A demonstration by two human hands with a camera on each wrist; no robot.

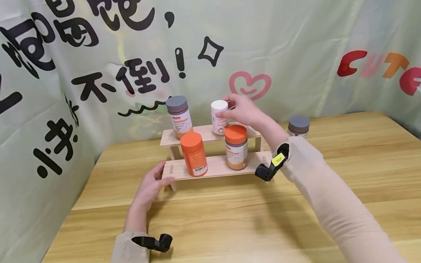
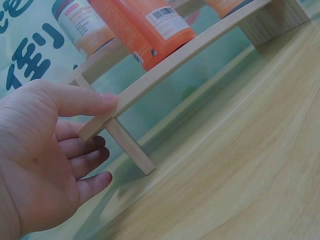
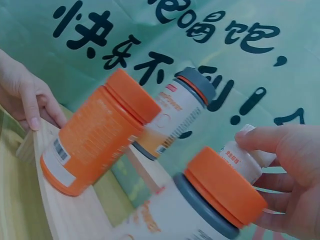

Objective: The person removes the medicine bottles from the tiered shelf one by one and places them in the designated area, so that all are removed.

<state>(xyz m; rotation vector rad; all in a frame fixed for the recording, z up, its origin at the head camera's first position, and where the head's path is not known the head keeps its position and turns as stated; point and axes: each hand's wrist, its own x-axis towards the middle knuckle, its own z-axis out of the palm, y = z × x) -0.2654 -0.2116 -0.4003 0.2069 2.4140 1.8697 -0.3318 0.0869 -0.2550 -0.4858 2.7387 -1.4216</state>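
Observation:
A small white bottle (image 1: 219,118) stands on the upper step of a two-step wooden rack (image 1: 216,166). My right hand (image 1: 243,109) grips it from the right, thumb and fingers around it near the cap. At the rack's left end my left hand (image 1: 152,188) holds the lower board, its thumb (image 2: 95,101) on the front edge and fingers behind. A grey-capped bottle (image 1: 180,118) is left on the upper step. On the lower step are an all-orange bottle (image 1: 194,154) and an orange-capped jar with a white label (image 1: 236,148).
Another grey-capped bottle (image 1: 299,126) stands on the table right of the rack, partly behind my right forearm. The wooden table (image 1: 227,227) reaches back to a pale printed cloth (image 1: 294,32) hanging behind and along the sides.

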